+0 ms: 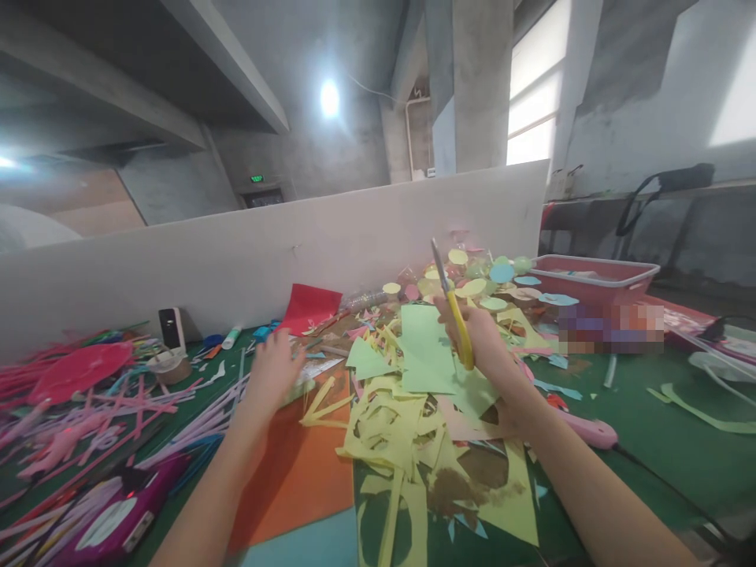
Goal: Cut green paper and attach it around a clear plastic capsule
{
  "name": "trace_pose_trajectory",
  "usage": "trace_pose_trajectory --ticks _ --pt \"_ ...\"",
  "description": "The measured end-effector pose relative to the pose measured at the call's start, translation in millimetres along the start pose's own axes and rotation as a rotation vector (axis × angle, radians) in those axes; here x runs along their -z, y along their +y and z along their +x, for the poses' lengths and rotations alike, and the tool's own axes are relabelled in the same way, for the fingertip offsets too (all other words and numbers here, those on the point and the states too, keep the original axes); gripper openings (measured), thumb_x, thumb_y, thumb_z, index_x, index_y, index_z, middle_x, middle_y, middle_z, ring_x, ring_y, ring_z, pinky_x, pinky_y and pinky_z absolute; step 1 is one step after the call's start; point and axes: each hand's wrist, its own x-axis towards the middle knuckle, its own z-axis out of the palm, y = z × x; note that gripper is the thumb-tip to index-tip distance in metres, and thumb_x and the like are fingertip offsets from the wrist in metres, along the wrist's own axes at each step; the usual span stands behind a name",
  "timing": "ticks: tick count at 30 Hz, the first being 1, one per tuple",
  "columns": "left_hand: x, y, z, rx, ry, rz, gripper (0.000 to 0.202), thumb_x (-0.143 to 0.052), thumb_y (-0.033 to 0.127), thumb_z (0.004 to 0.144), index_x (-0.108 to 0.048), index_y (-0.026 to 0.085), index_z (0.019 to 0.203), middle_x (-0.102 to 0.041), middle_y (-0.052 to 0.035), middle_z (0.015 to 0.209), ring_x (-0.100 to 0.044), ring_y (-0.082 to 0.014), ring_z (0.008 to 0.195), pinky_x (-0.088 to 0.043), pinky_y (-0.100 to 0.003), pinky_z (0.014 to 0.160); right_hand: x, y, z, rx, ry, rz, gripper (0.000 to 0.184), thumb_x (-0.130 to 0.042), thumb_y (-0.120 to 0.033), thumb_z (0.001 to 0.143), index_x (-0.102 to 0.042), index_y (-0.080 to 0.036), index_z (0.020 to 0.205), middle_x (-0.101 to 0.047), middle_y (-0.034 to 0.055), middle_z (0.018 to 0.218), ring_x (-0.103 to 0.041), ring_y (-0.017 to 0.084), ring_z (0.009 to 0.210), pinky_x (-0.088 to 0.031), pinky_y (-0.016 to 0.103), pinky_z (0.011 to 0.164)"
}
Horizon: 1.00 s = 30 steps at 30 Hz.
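My right hand (481, 335) is closed around the yellow handles of a pair of scissors (453, 311), whose grey blades point up and away from me. It hovers over a light green sheet of paper (422, 350) and a heap of yellow paper offcuts (383, 425). My left hand (275, 368) reaches forward over the orange sheet (295, 472), its fingers curled down near a clear ruler (316, 372); what they touch is hidden. A red sheet (310, 309) leans just beyond it.
A white partition board (236, 252) stands across the back of the green table (650, 433). Pink and purple strips (88, 409) pile at the left with a tape roll (170, 364). Paper circles (502, 276), a pink tray (596, 277) and a pink glue gun (587, 431) sit at the right.
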Motion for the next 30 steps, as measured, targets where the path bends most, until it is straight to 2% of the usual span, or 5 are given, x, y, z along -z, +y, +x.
trace_pose_trajectory --ticks 7,13,20,27,30 --pt "-12.2 132 -36 -0.933 -0.407 -0.497 0.027 -0.062 0.039 0.086 -0.063 0.021 0.106 -0.065 -0.0073 0.11 -0.056 -0.0236 0.109 -0.043 -0.036 0.096 13 -16 -1 0.116 0.252 0.482 0.045 -0.057 -0.062 0.081 -0.051 -0.021 0.063 -0.035 -0.0088 0.039 -0.037 0.009 0.031 -0.033 0.02 0.03" --pt "-27.1 202 -53 -1.01 -0.442 -0.261 0.05 -0.059 0.062 0.081 -0.062 0.016 0.098 -0.064 -0.0138 0.102 -0.058 -0.0292 0.098 -0.046 -0.04 0.084 15 -14 3 0.107 0.248 0.555 0.047 -0.055 -0.065 0.081 -0.05 -0.022 0.062 -0.037 -0.0085 0.039 -0.037 0.008 0.031 -0.034 0.019 0.029" --pt "-29.3 204 -45 -0.947 -0.481 -0.295 0.012 -0.051 0.022 0.088 -0.057 0.018 0.097 -0.062 -0.0113 0.104 -0.059 -0.027 0.101 -0.047 -0.04 0.088 10 -12 2 0.102 0.217 0.523 0.043 -0.061 -0.059 0.079 -0.053 -0.02 0.064 -0.039 -0.0083 0.04 -0.038 0.008 0.031 -0.033 0.018 0.03" --pt "-33.9 163 -20 -0.875 -0.489 -0.562 0.071 -0.04 -0.006 0.068 -0.044 0.023 0.133 -0.054 -0.0093 0.132 -0.055 -0.0212 0.115 -0.046 -0.035 0.095 8 -10 5 0.075 0.219 0.565 0.039 -0.064 -0.056 0.077 -0.054 -0.021 0.065 -0.039 -0.0087 0.039 -0.038 0.009 0.032 -0.034 0.019 0.029" --pt "-36.5 149 -14 -0.788 -0.506 -0.614 0.065 -0.042 -0.003 0.068 -0.05 0.024 0.127 -0.06 -0.0069 0.121 -0.059 -0.0188 0.101 -0.047 -0.031 0.087 7 -8 6 0.064 0.213 0.557 0.038 -0.064 -0.055 0.076 -0.054 -0.021 0.064 -0.04 -0.0085 0.039 -0.038 0.009 0.031 -0.034 0.02 0.029"
